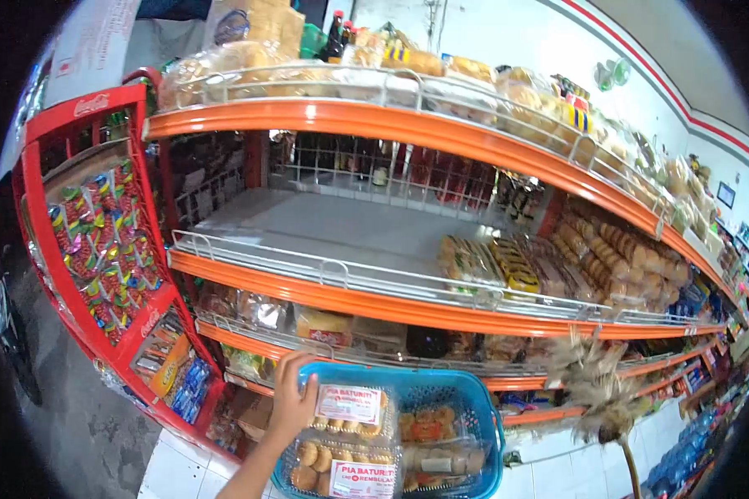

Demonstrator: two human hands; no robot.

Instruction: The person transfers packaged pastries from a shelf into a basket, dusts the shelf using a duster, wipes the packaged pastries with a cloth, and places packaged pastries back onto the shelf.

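Observation:
My left hand (pixel 294 395) is at the upper left edge of a blue plastic basket (pixel 493 432), its fingers curled over the rim. Inside the basket are clear boxes of round pastries with white and red labels, one upper box (pixel 349 405) and one lower box (pixel 345 476). Packs of brown baked goods (pixel 429 424) lie in the basket's right half. My right hand is out of view.
Orange-edged shelves (pixel 374 291) carry wrapped breads and stacked packs (pixel 516 264). A red rack (pixel 154 308) of small packets stands at the left. A feather duster (pixel 595 382) rises at the lower right, in front of the lower shelves.

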